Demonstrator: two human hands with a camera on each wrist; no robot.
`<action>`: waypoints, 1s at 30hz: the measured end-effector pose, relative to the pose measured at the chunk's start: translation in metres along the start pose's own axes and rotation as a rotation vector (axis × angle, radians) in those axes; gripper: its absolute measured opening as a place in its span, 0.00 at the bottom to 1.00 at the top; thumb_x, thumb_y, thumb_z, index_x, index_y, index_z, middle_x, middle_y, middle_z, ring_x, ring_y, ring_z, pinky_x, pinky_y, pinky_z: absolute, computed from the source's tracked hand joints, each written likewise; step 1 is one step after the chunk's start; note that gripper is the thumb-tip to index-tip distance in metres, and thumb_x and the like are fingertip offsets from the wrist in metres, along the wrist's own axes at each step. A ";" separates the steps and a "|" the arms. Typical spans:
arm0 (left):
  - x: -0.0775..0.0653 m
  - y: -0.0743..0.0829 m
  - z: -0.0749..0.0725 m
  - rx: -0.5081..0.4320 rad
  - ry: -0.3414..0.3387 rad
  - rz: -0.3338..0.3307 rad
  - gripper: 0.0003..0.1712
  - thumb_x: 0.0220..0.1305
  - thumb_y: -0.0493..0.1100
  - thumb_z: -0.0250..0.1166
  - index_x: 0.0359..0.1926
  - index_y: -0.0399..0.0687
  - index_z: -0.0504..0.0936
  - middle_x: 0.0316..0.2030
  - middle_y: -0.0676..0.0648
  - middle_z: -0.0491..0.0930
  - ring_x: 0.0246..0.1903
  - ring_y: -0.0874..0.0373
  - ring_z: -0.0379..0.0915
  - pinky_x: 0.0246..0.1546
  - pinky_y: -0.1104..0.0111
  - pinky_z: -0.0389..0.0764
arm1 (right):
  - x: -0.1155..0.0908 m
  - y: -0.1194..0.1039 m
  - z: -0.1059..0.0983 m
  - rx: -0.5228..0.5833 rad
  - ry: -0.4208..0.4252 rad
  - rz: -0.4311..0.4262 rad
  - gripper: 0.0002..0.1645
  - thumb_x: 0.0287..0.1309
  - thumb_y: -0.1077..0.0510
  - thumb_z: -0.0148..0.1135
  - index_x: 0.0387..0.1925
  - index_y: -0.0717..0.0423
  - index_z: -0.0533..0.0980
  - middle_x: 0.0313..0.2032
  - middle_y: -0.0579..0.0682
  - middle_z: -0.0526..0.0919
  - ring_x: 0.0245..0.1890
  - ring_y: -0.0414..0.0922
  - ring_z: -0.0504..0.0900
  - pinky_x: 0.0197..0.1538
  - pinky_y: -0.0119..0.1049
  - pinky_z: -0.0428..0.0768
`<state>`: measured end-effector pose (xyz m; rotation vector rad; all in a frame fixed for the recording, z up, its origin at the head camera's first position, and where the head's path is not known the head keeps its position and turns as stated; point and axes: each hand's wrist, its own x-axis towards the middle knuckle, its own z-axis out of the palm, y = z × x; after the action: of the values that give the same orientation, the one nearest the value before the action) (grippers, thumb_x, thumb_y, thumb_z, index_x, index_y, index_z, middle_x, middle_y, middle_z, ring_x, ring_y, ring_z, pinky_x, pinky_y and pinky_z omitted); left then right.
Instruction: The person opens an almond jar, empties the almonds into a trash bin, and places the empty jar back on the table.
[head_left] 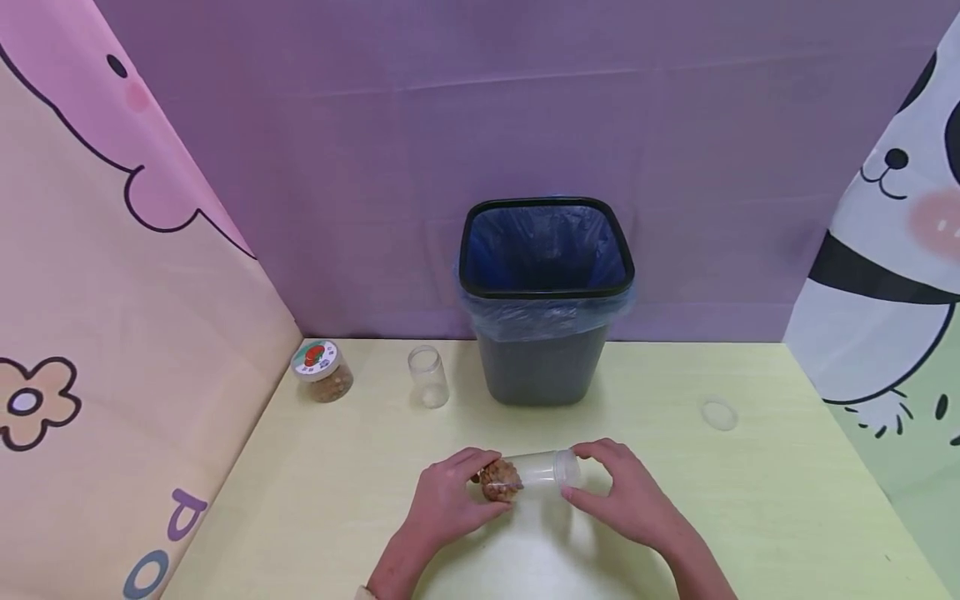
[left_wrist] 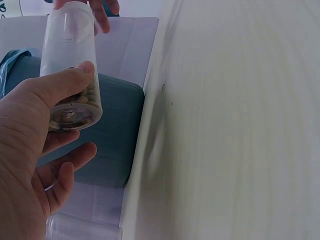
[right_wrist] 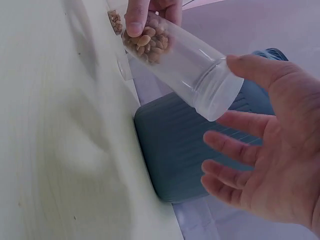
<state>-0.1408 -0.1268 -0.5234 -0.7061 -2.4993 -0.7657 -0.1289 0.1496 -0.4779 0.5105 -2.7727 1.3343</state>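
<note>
Held level over the table is a clear plastic jar [head_left: 536, 470], its base to the left, with brown nut-like pieces [right_wrist: 150, 42] gathered at that end. My left hand [head_left: 448, 497] grips the base end, thumb on one side and fingers on the other; in the left wrist view the thumb lies across the jar's wall. At the other end, my right hand [head_left: 628, 497] pinches the translucent screw lid [right_wrist: 219, 95] between thumb and forefinger. Its remaining fingers spread away from the jar in the right wrist view. The lid sits on the jar's mouth.
Behind the hands stands a grey bin [head_left: 543, 367] with a blue liner. Left of it are an uncovered clear jar [head_left: 429, 382] and a jar of brown pieces with a printed lid [head_left: 315, 358]. A clear round lid [head_left: 719, 413] lies at the right.
</note>
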 end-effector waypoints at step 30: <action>-0.001 -0.001 -0.001 0.030 -0.003 -0.009 0.35 0.33 0.60 0.81 0.47 0.56 0.85 0.42 0.61 0.82 0.32 0.67 0.78 0.28 0.68 0.78 | 0.000 0.010 -0.011 0.023 0.110 -0.139 0.36 0.39 0.72 0.69 0.53 0.54 0.67 0.50 0.45 0.78 0.52 0.44 0.76 0.46 0.39 0.78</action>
<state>-0.1400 -0.1284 -0.5231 -0.6868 -2.5133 -0.7293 -0.1331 0.1639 -0.4778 0.5997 -2.5852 1.3235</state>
